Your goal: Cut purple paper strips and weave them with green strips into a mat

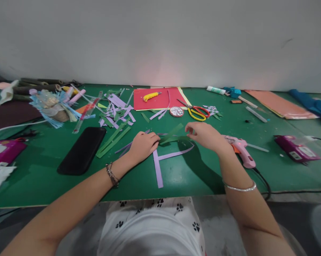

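Purple and green paper strips lie crossed on the green table in front of me. My left hand [145,146] rests on the crossing, fingers together and pressing the strips down; its fingertips hide where they meet. One purple paper strip [158,170] runs from under it toward the table's front edge, and another bends off to the right. A green paper strip [172,134] slants up to the right from beside those fingertips. My right hand [204,136] hovers just right of the green strip, fingers curled, with a gap between thumb and fingers and nothing visible in them.
Left of my hands lie a black phone [82,150] and loose green strips [114,142]. Behind are a heap of paper scraps [117,110], a yellow cutter [151,96] on red paper [139,103], and scissors [196,111]. A pink glue gun [242,149] sits beside my right wrist.
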The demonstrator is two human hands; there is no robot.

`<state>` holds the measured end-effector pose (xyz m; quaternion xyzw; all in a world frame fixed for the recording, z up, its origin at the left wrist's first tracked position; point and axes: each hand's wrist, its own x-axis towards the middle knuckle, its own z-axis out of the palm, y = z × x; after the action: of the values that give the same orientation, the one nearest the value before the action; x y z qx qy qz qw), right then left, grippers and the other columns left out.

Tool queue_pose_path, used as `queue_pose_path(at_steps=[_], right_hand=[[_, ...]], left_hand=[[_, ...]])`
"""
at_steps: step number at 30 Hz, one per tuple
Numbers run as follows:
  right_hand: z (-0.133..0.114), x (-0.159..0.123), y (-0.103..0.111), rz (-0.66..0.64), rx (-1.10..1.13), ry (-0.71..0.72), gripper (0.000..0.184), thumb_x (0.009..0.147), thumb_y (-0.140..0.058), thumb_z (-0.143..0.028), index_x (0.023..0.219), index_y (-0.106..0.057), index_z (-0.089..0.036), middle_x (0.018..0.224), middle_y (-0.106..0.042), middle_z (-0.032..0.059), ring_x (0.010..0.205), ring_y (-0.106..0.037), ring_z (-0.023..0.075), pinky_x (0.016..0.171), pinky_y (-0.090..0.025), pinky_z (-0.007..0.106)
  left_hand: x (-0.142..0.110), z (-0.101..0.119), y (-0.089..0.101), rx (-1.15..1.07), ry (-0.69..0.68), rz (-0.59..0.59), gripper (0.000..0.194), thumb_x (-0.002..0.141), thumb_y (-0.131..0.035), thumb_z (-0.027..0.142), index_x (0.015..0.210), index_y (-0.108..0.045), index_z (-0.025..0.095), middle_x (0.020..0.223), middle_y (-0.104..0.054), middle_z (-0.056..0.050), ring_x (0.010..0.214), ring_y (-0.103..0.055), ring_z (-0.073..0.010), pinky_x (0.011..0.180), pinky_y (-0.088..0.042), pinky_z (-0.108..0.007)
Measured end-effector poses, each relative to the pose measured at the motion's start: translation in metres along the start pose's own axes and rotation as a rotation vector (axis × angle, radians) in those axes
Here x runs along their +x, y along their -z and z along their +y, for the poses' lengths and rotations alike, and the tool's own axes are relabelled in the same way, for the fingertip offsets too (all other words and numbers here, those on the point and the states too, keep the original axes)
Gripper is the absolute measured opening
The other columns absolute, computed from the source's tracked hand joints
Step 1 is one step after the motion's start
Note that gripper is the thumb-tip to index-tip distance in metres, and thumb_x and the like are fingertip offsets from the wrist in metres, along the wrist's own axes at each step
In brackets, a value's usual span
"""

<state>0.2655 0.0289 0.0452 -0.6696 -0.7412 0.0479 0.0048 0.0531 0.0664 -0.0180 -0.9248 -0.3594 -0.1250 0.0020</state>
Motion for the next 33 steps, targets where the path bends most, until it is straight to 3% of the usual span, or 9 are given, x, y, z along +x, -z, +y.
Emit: queue_pose_path(at_steps=[6,10,16,19,22,24,27,30,33], right_hand=[[-0.012,-0.005,-0.005,-0.165,-0.201,-0.184,0.025,0.079,-0.051,-0.027,0.100,-0.058,-0.014,0.104,-0.061,0.0120,0.091,-0.058,0.0255,0.062,-0.039,0.028],[-0.018,-0.010,-0.005,-0.183,-0.206,-0.181,0.028,0.083,-0.046,-0.034,0.099,-0.057,-0.014,0.101,-0.063,0.0121,0.090,-0.059,0.0246,0.065,-0.042,0.029],[-0.016,-0.010,-0.012,-0.229,-0.255,-0.191,0.021,0.080,-0.049,-0.020,0.098,-0.058,-0.013,0.096,-0.064,0.0134,0.089,-0.060,0.0241,0.065,-0.042,0.028],[-0.014,-0.010,-0.013,-0.174,-0.275,-0.272,0.020,0.081,-0.044,-0.013,0.091,-0.061,-0.013,0.093,-0.065,0.0149,0.086,-0.061,0.0243,0.062,-0.041,0.028],[-0.007,-0.014,-0.006,-0.033,-0.261,-0.357,0.020,0.079,-0.044,-0.010,0.087,-0.062,-0.014,0.085,-0.065,0.0151,0.078,-0.062,0.0236,0.058,-0.040,0.028],[0.002,-0.017,0.004,0.090,-0.152,-0.343,0.016,0.078,-0.046,-0.010,0.083,-0.061,-0.015,0.078,-0.065,0.0121,0.071,-0.061,0.0217,0.056,-0.039,0.028],[0.016,-0.022,0.021,0.247,0.249,-0.175,0.007,0.073,-0.052,-0.013,0.071,-0.056,-0.018,0.066,-0.062,0.0035,0.061,-0.058,0.0153,0.055,-0.041,0.026],[0.024,-0.023,0.029,0.291,0.699,-0.039,0.004,0.070,-0.055,-0.021,0.067,-0.053,-0.019,0.058,-0.057,-0.0014,0.052,-0.054,0.0110,0.051,-0.042,0.023],[0.022,-0.015,0.021,0.267,0.927,0.039,0.008,0.066,-0.059,-0.025,0.068,-0.054,-0.019,0.057,-0.057,-0.0022,0.054,-0.056,0.0110,0.052,-0.044,0.023]], left_hand=[[0.000,-0.001,-0.001,-0.021,0.012,-0.002,0.018,0.084,-0.043,0.020,0.087,-0.061,0.019,0.089,-0.065,-0.001,0.079,-0.058,-0.0164,0.066,-0.032,-0.029],[0.000,-0.001,-0.002,-0.023,0.005,0.016,0.018,0.084,-0.043,0.019,0.086,-0.061,0.018,0.088,-0.065,-0.001,0.078,-0.058,-0.0162,0.065,-0.032,-0.029],[0.000,-0.002,-0.003,-0.025,-0.009,0.042,0.017,0.083,-0.044,0.019,0.085,-0.061,0.018,0.086,-0.065,-0.001,0.076,-0.058,-0.0155,0.065,-0.032,-0.028],[0.000,-0.003,-0.003,-0.026,-0.006,0.039,0.016,0.083,-0.045,0.019,0.085,-0.061,0.018,0.086,-0.065,-0.001,0.076,-0.058,-0.0156,0.065,-0.032,-0.028],[0.000,-0.003,-0.003,-0.024,-0.011,0.035,0.016,0.083,-0.044,0.019,0.085,-0.061,0.018,0.086,-0.065,-0.001,0.076,-0.058,-0.0154,0.065,-0.032,-0.028],[0.000,-0.003,-0.003,-0.023,-0.015,0.035,0.017,0.083,-0.044,0.019,0.085,-0.060,0.018,0.087,-0.065,-0.001,0.076,-0.057,-0.0153,0.065,-0.032,-0.028],[0.000,-0.003,-0.004,-0.028,-0.015,0.036,0.017,0.083,-0.044,0.019,0.085,-0.060,0.018,0.088,-0.065,-0.001,0.077,-0.057,-0.0155,0.066,-0.033,-0.028],[-0.001,-0.003,-0.004,-0.035,-0.019,0.030,0.017,0.083,-0.044,0.019,0.085,-0.060,0.018,0.087,-0.065,-0.001,0.077,-0.058,-0.0158,0.065,-0.033,-0.029],[-0.001,-0.004,-0.003,-0.043,-0.024,0.020,0.017,0.083,-0.044,0.019,0.084,-0.060,0.018,0.086,-0.065,-0.002,0.077,-0.058,-0.0159,0.063,-0.034,-0.028]])
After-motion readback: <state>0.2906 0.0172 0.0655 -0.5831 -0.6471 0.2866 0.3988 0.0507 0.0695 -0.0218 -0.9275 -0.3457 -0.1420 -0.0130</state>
